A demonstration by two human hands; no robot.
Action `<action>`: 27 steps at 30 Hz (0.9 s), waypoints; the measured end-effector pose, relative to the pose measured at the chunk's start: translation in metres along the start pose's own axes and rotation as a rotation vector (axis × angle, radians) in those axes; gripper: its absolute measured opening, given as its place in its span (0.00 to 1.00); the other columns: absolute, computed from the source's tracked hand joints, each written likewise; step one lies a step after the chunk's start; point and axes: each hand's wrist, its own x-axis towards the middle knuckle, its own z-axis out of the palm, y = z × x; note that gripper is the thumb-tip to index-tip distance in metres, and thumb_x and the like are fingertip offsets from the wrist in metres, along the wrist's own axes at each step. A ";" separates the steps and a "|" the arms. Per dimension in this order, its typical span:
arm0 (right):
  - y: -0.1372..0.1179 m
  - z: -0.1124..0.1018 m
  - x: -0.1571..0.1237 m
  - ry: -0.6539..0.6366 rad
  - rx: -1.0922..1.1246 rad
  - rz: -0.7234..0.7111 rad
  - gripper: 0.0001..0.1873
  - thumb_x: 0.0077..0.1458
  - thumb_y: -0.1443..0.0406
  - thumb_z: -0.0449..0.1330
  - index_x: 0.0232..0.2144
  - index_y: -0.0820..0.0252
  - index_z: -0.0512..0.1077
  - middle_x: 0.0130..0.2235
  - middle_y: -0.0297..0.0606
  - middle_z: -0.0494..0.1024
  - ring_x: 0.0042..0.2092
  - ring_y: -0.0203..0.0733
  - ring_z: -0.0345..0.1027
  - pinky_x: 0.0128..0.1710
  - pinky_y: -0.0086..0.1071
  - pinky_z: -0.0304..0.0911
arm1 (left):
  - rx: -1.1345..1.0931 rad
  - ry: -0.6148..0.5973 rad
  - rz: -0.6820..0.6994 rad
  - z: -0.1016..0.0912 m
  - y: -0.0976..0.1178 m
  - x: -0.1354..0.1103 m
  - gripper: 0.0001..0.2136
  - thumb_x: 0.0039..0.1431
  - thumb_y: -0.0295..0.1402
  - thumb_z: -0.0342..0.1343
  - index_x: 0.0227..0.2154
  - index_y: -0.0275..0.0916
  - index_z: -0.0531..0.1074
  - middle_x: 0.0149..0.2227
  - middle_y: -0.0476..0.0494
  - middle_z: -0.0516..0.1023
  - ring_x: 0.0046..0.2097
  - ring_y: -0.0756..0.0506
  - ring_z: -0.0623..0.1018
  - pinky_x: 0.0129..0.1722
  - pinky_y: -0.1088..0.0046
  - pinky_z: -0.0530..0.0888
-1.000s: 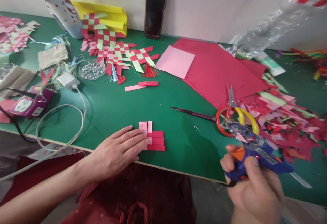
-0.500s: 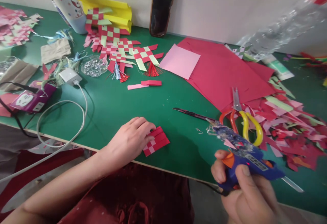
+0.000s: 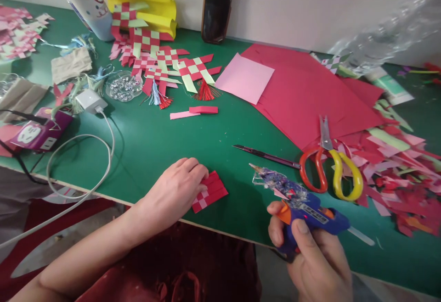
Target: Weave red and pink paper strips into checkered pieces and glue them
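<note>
Right hand (image 3: 319, 263) wrapped round glue gun (image 3: 310, 210), farther left than before, left hand (image 3: 177, 187) curled over woven paper (image 3: 214, 191), fingertips hidden, cannot tell if pinching

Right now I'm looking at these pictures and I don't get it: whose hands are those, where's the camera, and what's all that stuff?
There's no robot here, just a person using two bare hands. One camera, worn on the person's head, takes every picture, looking forward and down, a bit like seeing through their eyes.

The left hand is on a small red-and-pink woven paper piece, covering part of it. The right hand holds a blue glue gun; its tip is apart from the paper.

On the green table lie scissors, a thin dark knife, big red sheets, a heap of paper scraps and checkered paper pieces. A phone stands at the back.
</note>
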 end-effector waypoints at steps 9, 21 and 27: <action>0.000 -0.002 0.000 -0.079 -0.071 -0.005 0.12 0.60 0.57 0.58 0.37 0.58 0.75 0.30 0.38 0.74 0.25 0.36 0.65 0.25 0.32 0.60 | -0.018 0.023 -0.003 0.000 0.001 0.001 0.05 0.66 0.25 0.49 0.33 0.37 0.66 0.33 0.47 0.69 0.36 0.45 0.70 0.40 0.64 0.70; -0.011 -0.003 0.002 -0.282 -0.211 0.111 0.14 0.61 0.55 0.57 0.42 0.58 0.73 0.28 0.38 0.75 0.28 0.39 0.68 0.29 0.32 0.68 | -0.087 0.090 0.019 0.004 -0.001 -0.003 0.07 0.67 0.26 0.47 0.31 0.37 0.66 0.32 0.47 0.69 0.35 0.45 0.69 0.38 0.66 0.68; -0.007 0.016 -0.002 -0.166 0.158 0.233 0.12 0.61 0.55 0.58 0.40 0.53 0.75 0.40 0.40 0.79 0.39 0.43 0.76 0.37 0.36 0.75 | -0.079 0.104 0.059 0.004 -0.002 -0.001 0.07 0.65 0.25 0.48 0.31 0.37 0.67 0.31 0.48 0.70 0.34 0.46 0.69 0.38 0.67 0.68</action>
